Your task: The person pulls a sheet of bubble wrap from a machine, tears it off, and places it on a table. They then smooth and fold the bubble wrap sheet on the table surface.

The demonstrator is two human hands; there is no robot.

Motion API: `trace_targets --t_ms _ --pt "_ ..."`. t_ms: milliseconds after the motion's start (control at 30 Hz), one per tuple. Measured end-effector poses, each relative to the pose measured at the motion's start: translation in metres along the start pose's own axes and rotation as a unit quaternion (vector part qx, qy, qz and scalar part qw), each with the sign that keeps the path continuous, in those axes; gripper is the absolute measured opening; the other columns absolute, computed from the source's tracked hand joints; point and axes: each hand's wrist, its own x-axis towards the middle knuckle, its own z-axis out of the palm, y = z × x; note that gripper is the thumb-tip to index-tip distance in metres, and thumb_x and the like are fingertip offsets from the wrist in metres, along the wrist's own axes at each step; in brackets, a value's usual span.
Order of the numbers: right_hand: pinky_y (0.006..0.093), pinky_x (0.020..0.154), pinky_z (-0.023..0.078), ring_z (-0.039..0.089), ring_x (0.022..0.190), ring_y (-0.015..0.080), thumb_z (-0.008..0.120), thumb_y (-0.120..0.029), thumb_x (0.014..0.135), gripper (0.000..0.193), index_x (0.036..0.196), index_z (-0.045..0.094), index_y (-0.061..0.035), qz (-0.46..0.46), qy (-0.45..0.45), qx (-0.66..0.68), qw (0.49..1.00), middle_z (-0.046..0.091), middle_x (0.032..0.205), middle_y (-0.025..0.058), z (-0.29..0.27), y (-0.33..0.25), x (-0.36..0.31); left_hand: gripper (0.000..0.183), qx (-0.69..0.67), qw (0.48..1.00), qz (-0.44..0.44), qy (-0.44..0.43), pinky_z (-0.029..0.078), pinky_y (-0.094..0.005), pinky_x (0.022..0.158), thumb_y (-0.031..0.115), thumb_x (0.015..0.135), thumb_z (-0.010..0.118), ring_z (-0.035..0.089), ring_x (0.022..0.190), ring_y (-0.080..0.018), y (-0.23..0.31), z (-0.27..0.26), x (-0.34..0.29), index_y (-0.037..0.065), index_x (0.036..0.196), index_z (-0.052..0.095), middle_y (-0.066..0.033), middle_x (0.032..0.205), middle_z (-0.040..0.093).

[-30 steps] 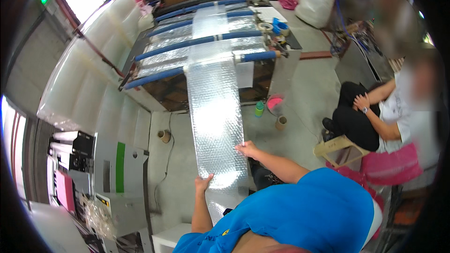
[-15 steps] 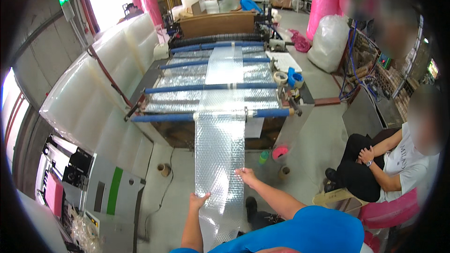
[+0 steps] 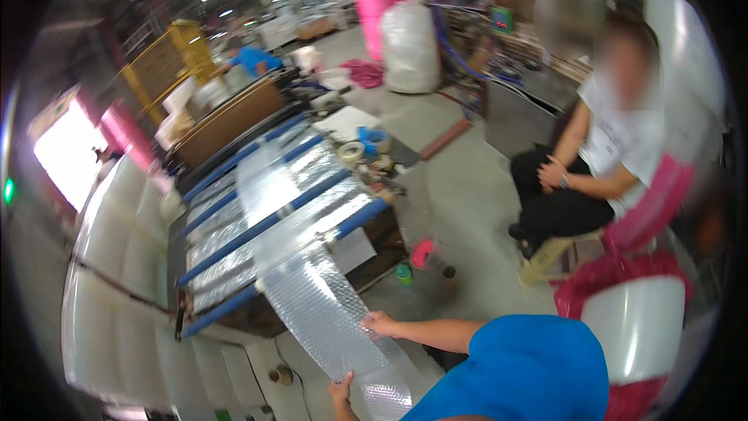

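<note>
A long strip of clear bubble wrap [image 3: 315,308] runs down from the roller machine toward my body. My left hand [image 3: 340,387] grips its left edge low down, the thumb on top and the other fingers out of sight underneath. Farther up, my right hand [image 3: 379,323] pinches the right edge of the strip. Between my hands the film hangs fairly flat, and its near end drops out of view past my blue sleeve.
Ahead stands the machine with blue rollers [image 3: 234,212] and silvery sheeting. Tape rolls [image 3: 351,153] lie on its right side. Large wrapped rolls [image 3: 117,265] line the left. At right sits a person [image 3: 600,148], beside a white roll [image 3: 635,327] on pink film. A cardboard core [image 3: 280,375] is on the floor.
My view has swung to the right, so the machine now appears tilted and farther left. Both hands remain on the bubble wrap's edges.
</note>
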Motion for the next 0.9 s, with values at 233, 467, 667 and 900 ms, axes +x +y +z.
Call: trace_targets --t_ms 233,467,667,900 --pt "0.0263 0.053 0.045 0.054 0.062 0.0112 0.053 -0.028 0.078 0.025 0.088 0.056 -0.0058 0.017 -0.064 -0.075 0.995 0.058 0.074 0.0033 0.005 0.084 -0.073 0.057 -0.082 0.994 0.065 -0.011 0.042 -0.0322 0.067 0.029 0.061 0.071 0.052 0.077 -0.022 -0.031 0.004 -0.034 -0.007 0.099 0.047 -0.0145 0.09 0.055" --pt "0.027 0.048 0.042 0.052 0.053 0.0125 0.055 -0.03 0.076 0.028 0.075 0.057 -0.0018 -0.115 0.025 -0.172 0.978 0.058 0.063 0.0048 0.015 0.086 -0.088 0.058 0.056 0.984 0.121 0.12 0.042 -0.0336 0.07 0.037 0.063 0.068 0.054 0.074 -0.024 -0.022 -0.015 -0.078 -0.012 0.09 0.053 -0.0206 0.085 0.057" --pt "0.0325 0.043 0.044 0.053 0.045 0.0189 0.063 -0.026 0.064 0.027 0.059 0.057 -0.001 -0.01 -0.233 -0.536 0.811 0.054 0.051 0.0086 -0.061 -0.074 -0.102 0.064 0.105 0.98 0.086 0.148 0.043 -0.0338 0.071 0.042 0.06 0.067 0.056 0.078 -0.0264 -0.053 -0.032 -0.1 -0.013 0.088 0.052 -0.0226 0.082 0.057" --pt "0.0209 0.052 0.036 0.046 0.057 0.0055 0.054 -0.018 0.072 0.019 0.078 0.062 -0.0017 -0.474 0.253 -0.392 0.746 0.054 0.061 -0.0008 -0.1 -0.365 -0.336 0.054 0.036 0.978 0.145 0.144 0.043 -0.0304 0.067 0.036 0.06 0.07 0.056 0.071 -0.0204 -0.034 -0.035 -0.154 -0.007 0.087 0.054 -0.015 0.078 0.059"
